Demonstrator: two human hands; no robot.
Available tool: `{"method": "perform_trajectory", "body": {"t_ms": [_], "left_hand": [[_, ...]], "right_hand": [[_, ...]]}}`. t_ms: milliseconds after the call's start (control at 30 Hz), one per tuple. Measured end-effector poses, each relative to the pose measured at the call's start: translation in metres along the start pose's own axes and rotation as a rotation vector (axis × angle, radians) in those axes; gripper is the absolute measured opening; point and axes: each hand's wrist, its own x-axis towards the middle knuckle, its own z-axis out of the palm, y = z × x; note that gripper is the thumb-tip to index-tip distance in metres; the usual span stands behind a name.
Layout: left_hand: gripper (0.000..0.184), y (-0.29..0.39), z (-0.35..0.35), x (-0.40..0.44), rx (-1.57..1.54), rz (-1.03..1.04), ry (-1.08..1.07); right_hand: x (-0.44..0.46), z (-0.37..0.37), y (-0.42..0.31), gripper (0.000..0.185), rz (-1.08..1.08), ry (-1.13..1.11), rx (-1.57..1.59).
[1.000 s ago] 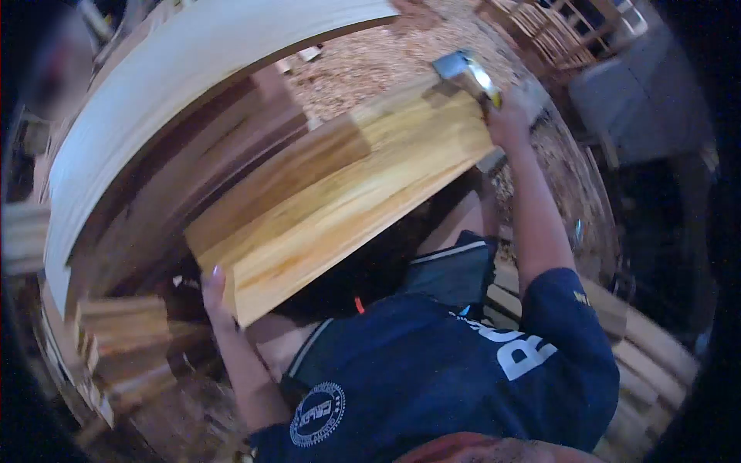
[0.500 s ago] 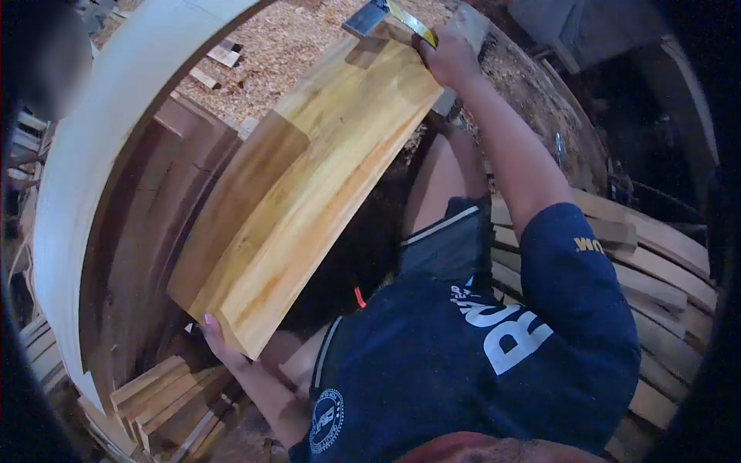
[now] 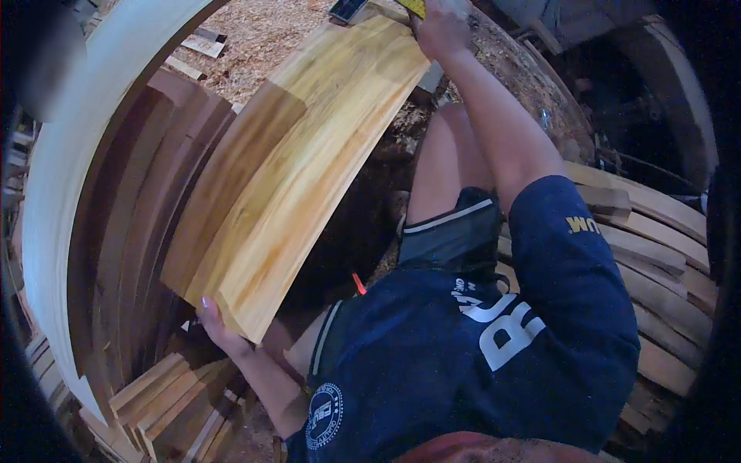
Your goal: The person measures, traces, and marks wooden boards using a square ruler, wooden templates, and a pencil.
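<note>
A wide, pale yellow wooden board (image 3: 285,177) slants across the middle of the view, with a darker brown patch along its left side. My left hand (image 3: 221,328) is closed on its lower end, fingertips at the corner. At the upper end, my right hand (image 3: 445,31) is closed around what looks like a try square, with a yellow strip (image 3: 414,7) and a dark block (image 3: 347,9) beyond the board's far edge. The tool is partly cut off by the frame's top. My right hand is also close to the board's upper right corner, its fingertips partly hidden.
A large curved pale wooden piece (image 3: 58,201) arches along the left, beside dark brown boards (image 3: 147,201). Short wooden pieces (image 3: 170,401) stand at lower left. Stacked planks (image 3: 656,270) lie at right. Wood shavings (image 3: 262,38) cover the ground at the top.
My right hand and the square have shifted up, partly out of frame. The board appears slightly higher and further left, with my left hand still on its lower end.
</note>
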Motion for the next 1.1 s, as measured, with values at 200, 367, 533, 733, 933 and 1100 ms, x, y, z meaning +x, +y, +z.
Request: {"method": "perform_trajectory", "body": {"t_ms": [200,367,533,733,933,1100], "left_hand": [[0.069,0.026,0.019,0.005,0.649,0.445,0.253],[0.083,0.097,0.097,0.002,0.855,0.743,-0.178],[0.073,0.093,0.162,0.009,0.406,0.13,-0.756],[0.037,0.073,0.157,0.02,0.369,-0.123,-0.698],[0.034,0.063,0.135,0.035,0.069,-0.219,-0.569],[0.033,0.071,0.169,0.009,0.202,-0.082,-0.458]], "right_hand": [[-0.028,0.03,0.039,0.049,-0.161,0.224,-0.205],[-0.103,-0.082,-0.064,0.046,-0.241,0.021,0.273],[-0.176,-0.116,-0.133,0.036,-0.38,-0.121,0.579],[-0.188,-0.131,-0.11,0.037,-0.364,-0.014,0.628],[-0.198,-0.165,0.095,0.038,0.048,-0.109,-0.107],[-0.282,-0.14,0.136,0.028,0.361,-0.592,-0.221]]}}
